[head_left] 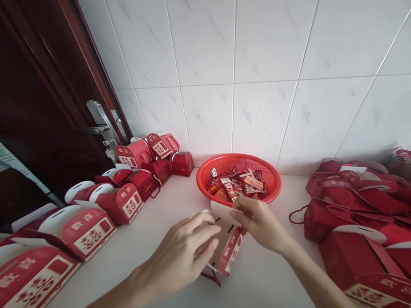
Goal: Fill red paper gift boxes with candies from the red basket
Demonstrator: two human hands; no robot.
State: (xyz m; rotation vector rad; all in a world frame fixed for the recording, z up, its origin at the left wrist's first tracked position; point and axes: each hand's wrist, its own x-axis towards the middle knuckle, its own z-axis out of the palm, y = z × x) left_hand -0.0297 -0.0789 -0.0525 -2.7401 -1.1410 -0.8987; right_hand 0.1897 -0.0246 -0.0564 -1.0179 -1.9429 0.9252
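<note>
red box (slotted) between both hands

囍 on left-row boxes, front right box, handheld box; white 歡喜 above; candy wrappers too small.

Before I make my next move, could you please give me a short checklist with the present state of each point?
1. Right hand at the upper edge of the handled box: ok.
2. Left hand gripping firmly: cannot tell.
3. Cord tucked in: not ok, it sticks out at the near end.
4. Box contents visible: not ok, the inside is hidden.
5. Wrapped sweets inside the red basket: ok.
6. Handled box apart from the left-side boxes: ok.
</note>
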